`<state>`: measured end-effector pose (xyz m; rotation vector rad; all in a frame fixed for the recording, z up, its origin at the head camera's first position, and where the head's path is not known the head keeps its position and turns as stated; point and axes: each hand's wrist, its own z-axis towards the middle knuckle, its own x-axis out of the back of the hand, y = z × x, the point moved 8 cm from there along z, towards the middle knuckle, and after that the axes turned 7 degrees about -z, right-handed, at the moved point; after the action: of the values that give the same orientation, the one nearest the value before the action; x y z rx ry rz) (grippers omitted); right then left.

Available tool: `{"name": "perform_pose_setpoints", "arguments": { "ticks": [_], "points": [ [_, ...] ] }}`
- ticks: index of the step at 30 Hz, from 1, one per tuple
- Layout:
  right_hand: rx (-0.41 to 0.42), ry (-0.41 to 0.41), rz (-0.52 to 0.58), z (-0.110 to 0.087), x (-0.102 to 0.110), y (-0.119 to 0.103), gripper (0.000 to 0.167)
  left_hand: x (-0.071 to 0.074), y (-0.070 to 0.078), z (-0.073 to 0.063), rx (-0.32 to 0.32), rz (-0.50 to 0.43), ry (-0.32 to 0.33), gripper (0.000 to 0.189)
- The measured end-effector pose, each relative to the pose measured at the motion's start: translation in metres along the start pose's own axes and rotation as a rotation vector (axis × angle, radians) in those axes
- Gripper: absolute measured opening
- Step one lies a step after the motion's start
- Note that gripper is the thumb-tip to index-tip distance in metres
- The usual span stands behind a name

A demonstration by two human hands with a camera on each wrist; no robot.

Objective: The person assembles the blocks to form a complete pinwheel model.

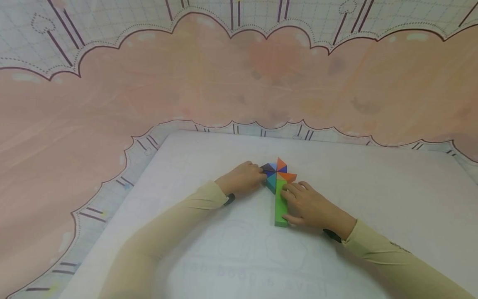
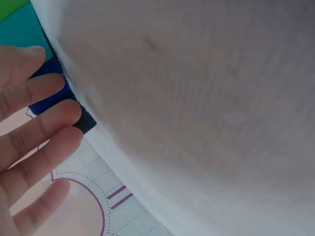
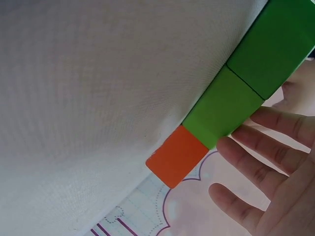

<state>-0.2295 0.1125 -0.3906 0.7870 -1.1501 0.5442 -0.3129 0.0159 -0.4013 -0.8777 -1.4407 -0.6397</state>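
In the head view a pinwheel of small triangular blocks in orange, blue and teal lies on the white table, with a long green block (image 1: 281, 207) running from its lower side toward me. My left hand (image 1: 244, 177) is at the pinwheel's left edge. In the left wrist view its thumb overlaps a teal block (image 2: 22, 32) and its fingertips touch a blue block (image 2: 47, 101) and a dark block (image 2: 87, 122). My right hand (image 1: 310, 205) touches the green block's right side with fingertips and thumb. An orange block (image 3: 177, 156) shows beyond the green faces in the right wrist view.
The white table (image 1: 224, 249) carries faint printed lettering near its front. Around its far and left edges hangs or lies a pink patterned cloth (image 1: 239, 83) with scalloped borders. Both forearms, in beige sleeves with dark bands at the wrists, reach in from the front.
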Motion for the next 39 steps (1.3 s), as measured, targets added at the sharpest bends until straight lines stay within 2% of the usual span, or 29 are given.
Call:
{"name": "perform_pose_setpoints", "arguments": {
  "ticks": [11, 19, 27, 32, 39],
  "points": [
    [0.0, 0.003, 0.006, -0.0001, -0.0009, 0.0007, 0.057, 0.0006, 0.0001, -0.0017, 0.001, -0.002, 0.001, 0.021],
    [0.001, 0.021, 0.008, -0.0002, -0.0012, 0.0008, 0.056, 0.001, -0.0072, -0.0045, 0.044, -0.037, -0.009, 0.02],
    [-0.008, -0.018, 0.007, 0.0002, -0.0019, 0.0006, 0.055, -0.0058, -0.005, -0.0054, 0.033, -0.055, -0.057, 0.028],
    [-0.009, -0.023, 0.011, 0.0002, -0.0019, 0.0001, 0.056, -0.0043, -0.0019, -0.0033, 0.021, -0.04, -0.052, 0.025],
    [-0.009, -0.015, 0.008, -0.0002, -0.0016, -0.0004, 0.057, -0.0025, -0.0001, 0.0011, -0.004, -0.001, 0.003, 0.021]
  ]
}}
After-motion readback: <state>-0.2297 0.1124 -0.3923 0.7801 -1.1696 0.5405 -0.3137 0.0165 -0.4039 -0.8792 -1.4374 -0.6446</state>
